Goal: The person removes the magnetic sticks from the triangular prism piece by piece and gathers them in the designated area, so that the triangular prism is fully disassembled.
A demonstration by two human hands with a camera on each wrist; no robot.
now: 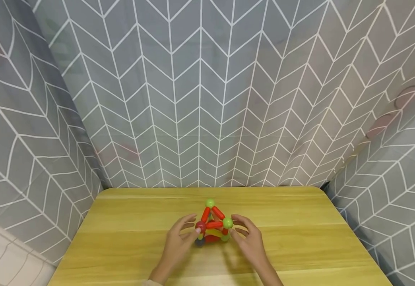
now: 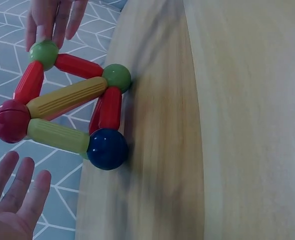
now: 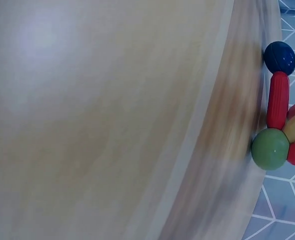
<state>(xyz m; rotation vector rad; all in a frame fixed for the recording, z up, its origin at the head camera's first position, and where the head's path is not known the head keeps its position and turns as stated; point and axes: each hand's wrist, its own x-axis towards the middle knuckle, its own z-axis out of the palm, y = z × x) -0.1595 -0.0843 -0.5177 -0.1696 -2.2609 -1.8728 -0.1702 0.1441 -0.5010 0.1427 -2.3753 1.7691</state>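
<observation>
Here on the table, midway between its sides, stands a frame of coloured balls and rods, and two bare hands are cupped about it. The left hand has its thumb at the crimson ball; the right hand is at the upper right green ball. From the head, you get the green ball farthest back, red rods joining the three, and the grey chevron curtain behind.

Over to the left wrist: the left grip is spread, fingers fanned out and clear of the crimson ball, something the head view only hints at. The right grip is loose too, its fingers straight behind the green ball; whether a tip touches, I can't tell. And look, a ribbed yellow rod runs across the side, with a pale green rod reaching the dark blue ball.

The right wrist picks out one low edge: red rod between blue and green balls, the rest cut off.
</observation>
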